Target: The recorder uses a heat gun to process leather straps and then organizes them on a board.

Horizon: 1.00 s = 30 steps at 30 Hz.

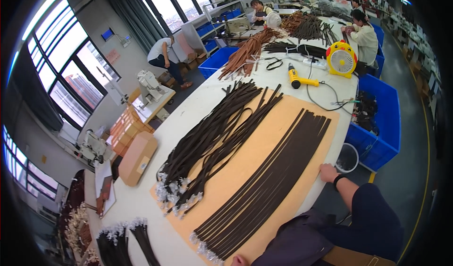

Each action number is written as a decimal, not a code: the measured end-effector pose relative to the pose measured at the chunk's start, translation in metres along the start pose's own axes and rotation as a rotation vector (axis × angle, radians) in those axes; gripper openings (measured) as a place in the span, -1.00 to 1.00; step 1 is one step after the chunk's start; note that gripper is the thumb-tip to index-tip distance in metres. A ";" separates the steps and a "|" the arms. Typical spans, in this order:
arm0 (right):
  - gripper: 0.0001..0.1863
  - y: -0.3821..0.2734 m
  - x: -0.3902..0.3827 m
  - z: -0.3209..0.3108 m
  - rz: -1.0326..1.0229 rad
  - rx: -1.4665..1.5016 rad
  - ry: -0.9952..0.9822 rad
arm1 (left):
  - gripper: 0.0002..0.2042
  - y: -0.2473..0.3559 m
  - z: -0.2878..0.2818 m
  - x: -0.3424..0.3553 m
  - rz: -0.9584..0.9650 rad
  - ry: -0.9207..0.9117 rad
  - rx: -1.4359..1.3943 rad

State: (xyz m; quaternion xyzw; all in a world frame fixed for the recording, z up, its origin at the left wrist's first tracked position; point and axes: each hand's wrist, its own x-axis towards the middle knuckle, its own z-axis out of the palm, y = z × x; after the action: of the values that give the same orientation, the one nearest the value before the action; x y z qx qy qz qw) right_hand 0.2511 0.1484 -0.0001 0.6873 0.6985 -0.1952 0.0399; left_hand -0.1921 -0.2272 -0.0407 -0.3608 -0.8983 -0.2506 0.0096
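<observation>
Dark brown straps (pixel 273 181) lie side by side in a flat row on a tan sheet (pixel 255 129) over the white table. Clear plastic bits (pixel 206 250) cover their near ends. My right hand (pixel 329 172) is at the table's right edge, beside the sheet, fingers curled over the edge. Only a small part of my left hand (pixel 239 261) shows at the bottom, close to the straps' near ends; its fingers are hidden. Left of the row, a looser heap of similar dark straps (pixel 212 129) lies partly on the sheet, its near ends also wrapped in clear plastic.
Further up the table are a yellow heat gun (pixel 299 78), a yellow chick-shaped fan (pixel 341 61) and brown straps (pixel 250 54). Blue bins (pixel 389 120) and a bucket (pixel 348 158) stand at right. More strap bundles (pixel 114 247) lie near left. Several people work beyond.
</observation>
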 end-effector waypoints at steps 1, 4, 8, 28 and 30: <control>-0.68 0.004 -0.001 0.000 0.020 -0.016 -0.001 | -0.63 0.000 0.000 0.001 0.053 -0.008 0.094; -0.65 0.014 0.003 0.002 -0.002 -0.057 -0.010 | -0.63 -0.005 0.010 -0.003 0.026 -0.034 0.079; -0.64 0.014 0.012 0.007 -0.008 -0.035 -0.034 | -0.64 -0.014 0.015 -0.002 0.049 0.017 0.093; -0.65 0.011 0.017 0.004 -0.045 -0.054 -0.069 | -0.68 -0.015 0.008 0.010 0.191 0.155 0.063; -0.64 0.009 0.013 0.000 -0.031 -0.045 -0.080 | -0.69 -0.012 0.011 0.008 0.233 0.163 0.090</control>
State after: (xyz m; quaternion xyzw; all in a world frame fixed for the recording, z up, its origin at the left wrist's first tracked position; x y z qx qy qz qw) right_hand 0.2595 0.1610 -0.0061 0.6668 0.7113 -0.2073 0.0804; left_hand -0.2044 -0.2244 -0.0539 -0.4403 -0.8569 -0.2358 0.1276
